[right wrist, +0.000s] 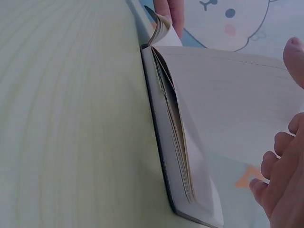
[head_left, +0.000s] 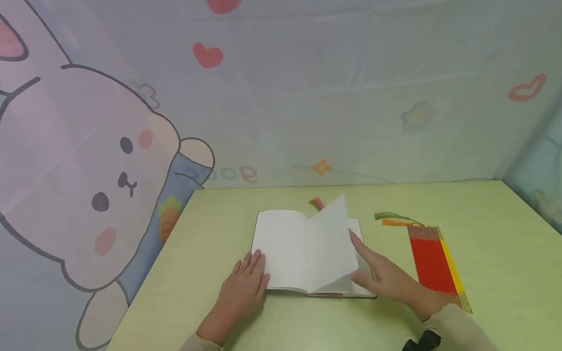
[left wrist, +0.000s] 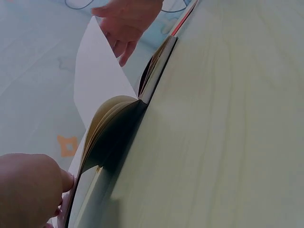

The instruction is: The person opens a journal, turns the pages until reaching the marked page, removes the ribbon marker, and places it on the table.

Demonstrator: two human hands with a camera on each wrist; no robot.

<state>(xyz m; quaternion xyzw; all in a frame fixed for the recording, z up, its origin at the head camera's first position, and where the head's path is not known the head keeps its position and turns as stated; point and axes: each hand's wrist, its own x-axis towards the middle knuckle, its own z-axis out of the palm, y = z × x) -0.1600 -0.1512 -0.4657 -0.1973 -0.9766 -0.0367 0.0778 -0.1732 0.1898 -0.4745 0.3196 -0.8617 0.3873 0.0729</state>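
An open notebook (head_left: 281, 248) with pale pages lies on the table. One loose-standing page (head_left: 331, 248) rises from its middle, tilted over the right half. My left hand (head_left: 246, 282) rests on the left page near its lower outer edge, fingers fairly straight. At the right, my right hand (head_left: 384, 275) is beside the raised page, thumb and fingers spread apart. In the right wrist view, its fingers (right wrist: 280, 152) are loosely bent and pinch nothing. A pink tassel (head_left: 317, 203) sticks out behind the notebook, and a red strip (head_left: 327, 295) shows at its lower edge.
Right of the notebook lie a red bookmark (head_left: 430, 263) and a yellow bookmark (head_left: 452, 265), overlapping, with a green tassel (head_left: 395, 215) and an orange tassel (head_left: 395, 223). Behind the table (head_left: 505, 243) hangs a cloth printed with a cartoon rabbit (head_left: 88, 161).
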